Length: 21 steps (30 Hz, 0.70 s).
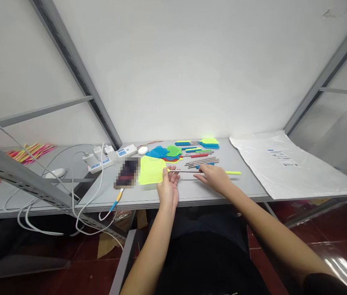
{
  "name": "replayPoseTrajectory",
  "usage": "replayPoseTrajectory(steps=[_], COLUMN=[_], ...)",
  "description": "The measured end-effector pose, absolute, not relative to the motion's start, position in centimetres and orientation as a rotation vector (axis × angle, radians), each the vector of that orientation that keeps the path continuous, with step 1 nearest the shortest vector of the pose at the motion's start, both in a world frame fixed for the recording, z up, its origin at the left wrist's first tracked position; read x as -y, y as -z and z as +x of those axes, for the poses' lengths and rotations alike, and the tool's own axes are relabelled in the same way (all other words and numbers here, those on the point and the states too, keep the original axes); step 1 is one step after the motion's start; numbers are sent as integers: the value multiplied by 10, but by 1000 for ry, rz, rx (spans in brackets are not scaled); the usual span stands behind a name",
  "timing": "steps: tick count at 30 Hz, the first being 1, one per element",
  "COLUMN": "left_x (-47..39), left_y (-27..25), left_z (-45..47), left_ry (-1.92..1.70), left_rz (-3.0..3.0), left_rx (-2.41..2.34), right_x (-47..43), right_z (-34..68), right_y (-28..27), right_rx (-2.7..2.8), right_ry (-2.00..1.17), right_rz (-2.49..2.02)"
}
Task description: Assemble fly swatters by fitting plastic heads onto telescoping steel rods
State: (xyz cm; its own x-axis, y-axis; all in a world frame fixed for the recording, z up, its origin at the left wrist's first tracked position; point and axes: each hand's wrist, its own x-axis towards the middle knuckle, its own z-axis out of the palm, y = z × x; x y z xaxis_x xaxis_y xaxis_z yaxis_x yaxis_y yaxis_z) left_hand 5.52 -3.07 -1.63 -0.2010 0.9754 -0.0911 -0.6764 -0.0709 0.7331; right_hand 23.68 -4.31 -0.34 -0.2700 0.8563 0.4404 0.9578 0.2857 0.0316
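Observation:
A yellow fly swatter [151, 170] with a perforated square head and a metal rod is held level above the shelf's front part. My left hand [168, 187] is closed on it where the head meets the rod, thumb on top. Closed round the rod farther right is my right hand [214, 177], with the yellow handle end sticking out beyond it. Behind the hands lie loose swatter heads [157, 152] in blue, green and other colours. Metal rods with coloured handles [202, 162] lie beside them. Several whole swatters [210, 141] are stacked at the back.
A large white plastic bag [262, 168] covers the right of the grey shelf [188, 196]. To the left are a pixelated dark device [127, 174], power strips [101, 163] and white cables [81, 213]. A metal post [78, 69] rises at the left.

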Motion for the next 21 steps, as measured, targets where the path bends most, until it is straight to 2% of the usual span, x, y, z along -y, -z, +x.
replayPoseTrajectory(steps=[9, 21], left_x=[33, 32], left_y=[13, 16], left_z=[51, 56], left_ry=[-1691, -1708], left_rz=[375, 441], left_rx=[-736, -790], right_x=[53, 54], right_z=[314, 304], right_y=[11, 29], right_rx=[2224, 2128], right_ry=[367, 315], right_rz=[-1654, -1710])
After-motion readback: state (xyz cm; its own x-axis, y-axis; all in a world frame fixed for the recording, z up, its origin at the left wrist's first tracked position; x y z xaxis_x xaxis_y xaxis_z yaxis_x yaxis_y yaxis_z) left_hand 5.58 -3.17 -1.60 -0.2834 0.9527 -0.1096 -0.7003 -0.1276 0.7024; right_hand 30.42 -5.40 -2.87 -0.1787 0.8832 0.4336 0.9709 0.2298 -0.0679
